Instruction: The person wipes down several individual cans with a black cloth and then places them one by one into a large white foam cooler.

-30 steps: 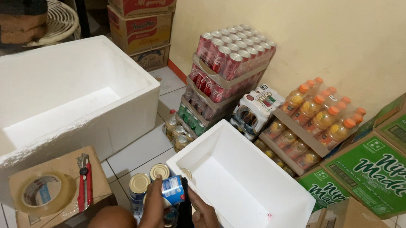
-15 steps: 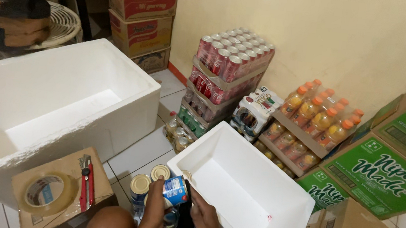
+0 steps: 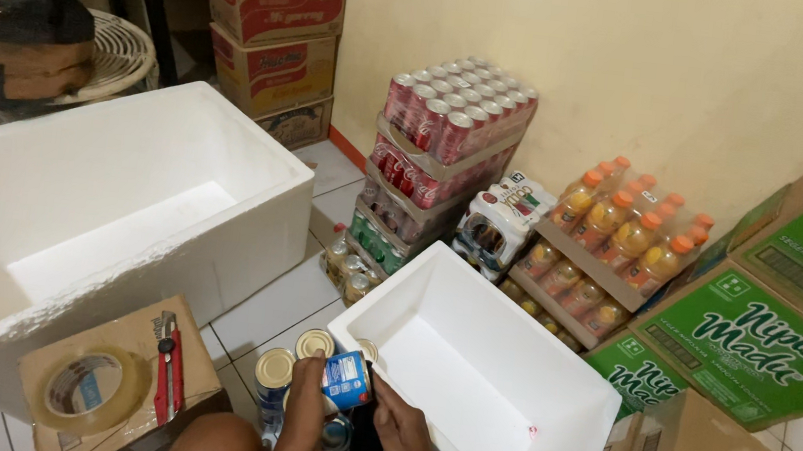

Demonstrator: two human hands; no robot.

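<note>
Both hands, left hand (image 3: 306,406) and right hand (image 3: 397,424), grip the blue can (image 3: 346,380) at the small foam box (image 3: 537,449) corner; best kept upright, lowered gently.

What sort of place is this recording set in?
Probably a small shop's stockroom or a home storeroom: shrink-wrapped trays of red cans stacked on the tiled floor, stacked cardboard cartons, and open white foam boxes beside the person's hands.
</note>
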